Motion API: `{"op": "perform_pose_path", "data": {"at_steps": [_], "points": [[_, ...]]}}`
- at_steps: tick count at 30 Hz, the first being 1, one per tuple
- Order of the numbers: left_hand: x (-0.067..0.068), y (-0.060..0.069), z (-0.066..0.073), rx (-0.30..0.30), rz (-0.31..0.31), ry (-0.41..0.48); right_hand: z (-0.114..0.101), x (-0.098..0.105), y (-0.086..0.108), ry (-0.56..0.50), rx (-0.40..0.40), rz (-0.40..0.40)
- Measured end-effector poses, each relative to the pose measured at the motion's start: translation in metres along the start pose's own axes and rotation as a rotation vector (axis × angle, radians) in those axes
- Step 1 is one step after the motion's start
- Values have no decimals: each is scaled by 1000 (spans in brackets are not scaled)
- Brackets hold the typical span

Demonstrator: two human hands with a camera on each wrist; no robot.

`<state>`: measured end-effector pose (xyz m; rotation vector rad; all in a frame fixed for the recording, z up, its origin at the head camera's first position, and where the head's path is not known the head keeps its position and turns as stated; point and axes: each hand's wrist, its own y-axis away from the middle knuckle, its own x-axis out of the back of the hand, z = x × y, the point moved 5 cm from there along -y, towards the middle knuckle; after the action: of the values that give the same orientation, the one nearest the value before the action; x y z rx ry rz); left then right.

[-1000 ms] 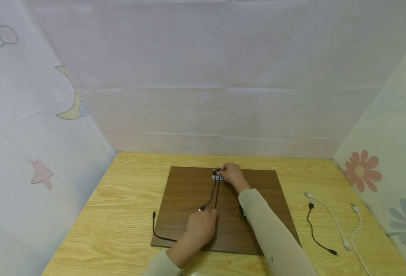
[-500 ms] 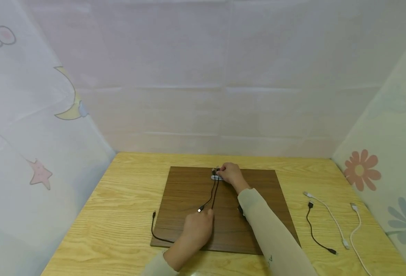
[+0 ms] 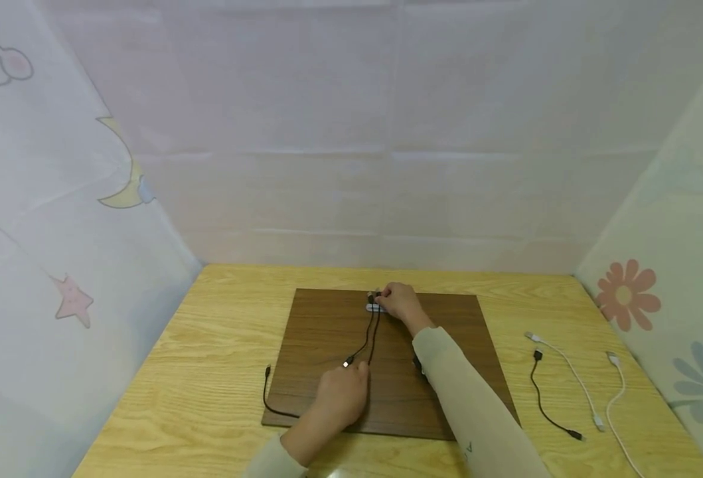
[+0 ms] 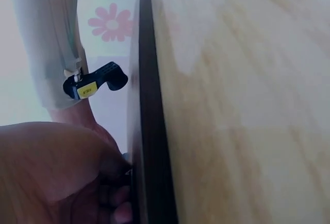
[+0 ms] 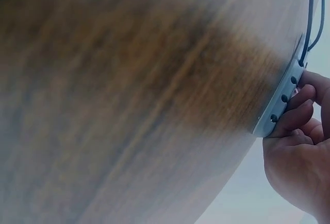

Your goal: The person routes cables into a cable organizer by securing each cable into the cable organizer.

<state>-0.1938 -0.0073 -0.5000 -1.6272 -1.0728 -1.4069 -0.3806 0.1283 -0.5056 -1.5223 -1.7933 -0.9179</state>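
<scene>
A pale grey cable organizer (image 3: 374,308) with a row of holes (image 5: 284,98) sits near the back edge of the dark wooden board (image 3: 321,332). Two black cables run from it towards the front. My right hand (image 3: 400,302) pinches one black USB cable (image 3: 376,332) near its plug, right behind the organizer; the fingertips are partly hidden. Lower on the board, my left hand (image 3: 342,395) grips that same cable with curled fingers, and its loose end bends away to the left. Beside it lies the other black cable, its metal-tipped plug (image 3: 348,362) just above my left hand.
On the yellow wood-grain table (image 3: 220,332), right of the board, lie two white USB cables, one inner (image 3: 572,372) and one outer (image 3: 611,405), and a short black one (image 3: 539,395). Patterned cloth walls (image 3: 351,199) enclose the back and both sides.
My left hand has shifted slightly left with the cable, which has gone from nearly straight to slightly bent. The right hand stays at the organizer.
</scene>
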Motion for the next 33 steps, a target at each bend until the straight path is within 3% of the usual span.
{"op": "perform_pose_path", "data": {"at_steps": [6,13,23,33], "points": [[-2,-3,-5,20,-60,106,2,2,1,-16,2,0],[0,-4,-8,11,-14,177,1,4,0,-27,-11,-11],[-1,-4,-12,7,-38,250,1,6,-2,-30,-4,-8],[-1,-1,-14,-12,-20,283,5,3,-4,-33,-4,10]]}}
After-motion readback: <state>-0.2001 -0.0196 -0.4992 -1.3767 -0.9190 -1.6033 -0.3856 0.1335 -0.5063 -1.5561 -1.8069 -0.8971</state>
